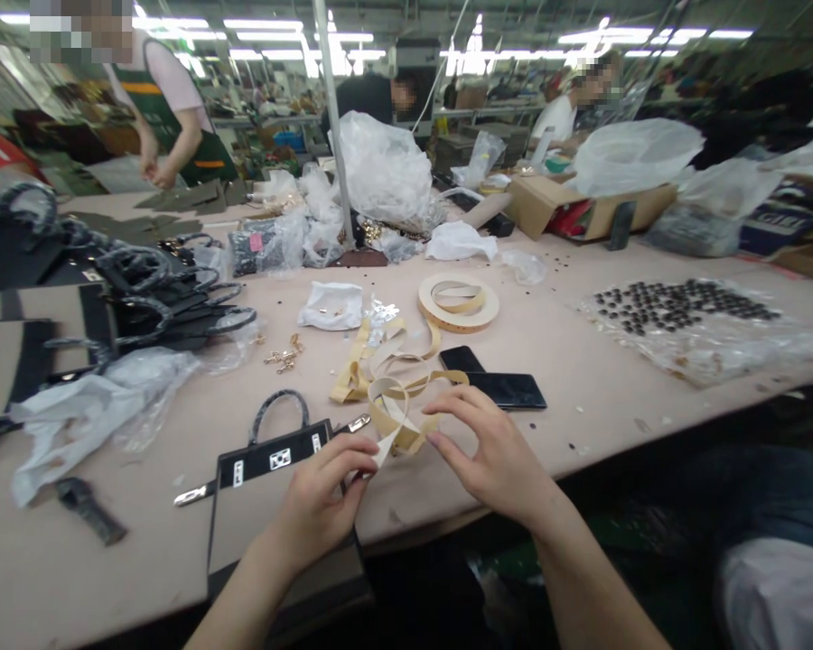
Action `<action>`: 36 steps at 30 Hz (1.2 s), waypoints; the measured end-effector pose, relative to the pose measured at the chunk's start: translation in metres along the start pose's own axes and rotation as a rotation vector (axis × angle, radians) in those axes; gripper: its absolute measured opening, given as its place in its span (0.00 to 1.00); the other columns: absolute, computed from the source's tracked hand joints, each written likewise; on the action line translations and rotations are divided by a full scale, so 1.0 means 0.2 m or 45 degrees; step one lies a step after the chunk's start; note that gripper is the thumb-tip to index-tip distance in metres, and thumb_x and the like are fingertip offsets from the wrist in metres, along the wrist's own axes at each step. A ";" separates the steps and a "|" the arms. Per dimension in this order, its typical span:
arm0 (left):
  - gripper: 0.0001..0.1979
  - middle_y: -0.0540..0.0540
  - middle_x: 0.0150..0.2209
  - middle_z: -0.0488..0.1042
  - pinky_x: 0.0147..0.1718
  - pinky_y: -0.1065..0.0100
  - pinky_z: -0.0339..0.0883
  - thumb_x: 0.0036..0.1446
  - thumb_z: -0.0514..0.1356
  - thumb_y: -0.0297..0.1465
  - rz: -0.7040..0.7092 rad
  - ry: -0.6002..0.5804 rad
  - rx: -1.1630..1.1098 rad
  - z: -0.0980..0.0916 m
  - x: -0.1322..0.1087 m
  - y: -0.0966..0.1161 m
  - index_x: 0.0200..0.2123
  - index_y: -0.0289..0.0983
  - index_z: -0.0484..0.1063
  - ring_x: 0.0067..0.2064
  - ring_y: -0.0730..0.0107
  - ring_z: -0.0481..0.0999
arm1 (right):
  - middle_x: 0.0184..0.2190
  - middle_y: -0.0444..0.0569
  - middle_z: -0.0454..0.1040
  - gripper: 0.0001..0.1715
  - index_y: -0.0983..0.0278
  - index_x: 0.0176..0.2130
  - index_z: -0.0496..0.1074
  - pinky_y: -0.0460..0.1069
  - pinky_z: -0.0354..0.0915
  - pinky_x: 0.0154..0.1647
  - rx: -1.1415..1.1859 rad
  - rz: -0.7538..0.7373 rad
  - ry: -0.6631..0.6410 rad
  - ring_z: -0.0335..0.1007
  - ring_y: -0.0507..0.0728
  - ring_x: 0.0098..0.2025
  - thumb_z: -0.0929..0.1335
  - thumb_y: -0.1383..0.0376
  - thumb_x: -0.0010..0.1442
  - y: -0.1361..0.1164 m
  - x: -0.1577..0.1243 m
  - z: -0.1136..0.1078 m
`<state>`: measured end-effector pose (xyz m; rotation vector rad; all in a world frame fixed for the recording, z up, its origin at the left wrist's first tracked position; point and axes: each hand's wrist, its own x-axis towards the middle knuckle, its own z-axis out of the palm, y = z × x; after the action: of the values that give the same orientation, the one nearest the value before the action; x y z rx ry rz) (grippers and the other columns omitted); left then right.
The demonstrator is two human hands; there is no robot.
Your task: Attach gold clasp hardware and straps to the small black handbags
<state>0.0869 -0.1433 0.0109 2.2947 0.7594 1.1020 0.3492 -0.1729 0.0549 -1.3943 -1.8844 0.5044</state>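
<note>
My left hand (322, 501) pinches the end of a pale yellow and white tape strip (387, 408), which curls in loops over the table. On the right, my right hand (491, 447) has thumb and forefinger apart beside the loops; whether the thumb touches the tape I cannot tell. Beneath my left hand lies a taupe and black handbag (254, 528) with metal fittings along its top band and a wrapped handle (277, 397). Farther back lies the tape roll (428, 311). Two dark phones (511, 390), one partly over the other, are just beyond my right hand.
Stacked handbags (153, 298) with wrapped handles fill the left side. Gold hardware (285, 357) and a white pouch (331, 305) lie mid-table. Many dark round pieces (684, 307) sit on plastic at right. A metal pole (339, 135) rises behind; people work beyond.
</note>
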 end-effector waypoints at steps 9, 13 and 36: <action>0.15 0.35 0.55 0.78 0.53 0.64 0.78 0.63 0.57 0.16 0.322 -0.176 0.386 -0.07 -0.10 0.03 0.49 0.36 0.72 0.55 0.58 0.81 | 0.37 0.45 0.83 0.06 0.61 0.41 0.81 0.66 0.48 0.75 0.038 -0.250 -0.766 0.79 0.57 0.41 0.71 0.66 0.66 -0.03 0.21 0.06; 0.22 0.38 0.60 0.74 0.60 0.59 0.74 0.62 0.54 0.16 -0.056 -0.056 0.069 -0.04 -0.12 0.05 0.55 0.41 0.70 0.62 0.59 0.76 | 0.32 0.45 0.78 0.06 0.63 0.36 0.77 0.58 0.65 0.62 0.140 -0.161 -0.657 0.74 0.56 0.38 0.71 0.64 0.67 -0.02 0.19 0.09; 0.08 0.49 0.37 0.85 0.35 0.66 0.78 0.61 0.67 0.35 -0.449 0.197 0.093 0.04 -0.06 0.13 0.43 0.44 0.81 0.35 0.62 0.85 | 0.32 0.45 0.81 0.05 0.61 0.40 0.80 0.46 0.65 0.34 0.115 0.067 -0.414 0.75 0.54 0.33 0.73 0.62 0.63 -0.12 0.01 0.18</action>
<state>0.0938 -0.1709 0.0168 2.0424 1.2282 1.1063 0.3067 -0.1742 0.0482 -1.3686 -2.0527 0.8757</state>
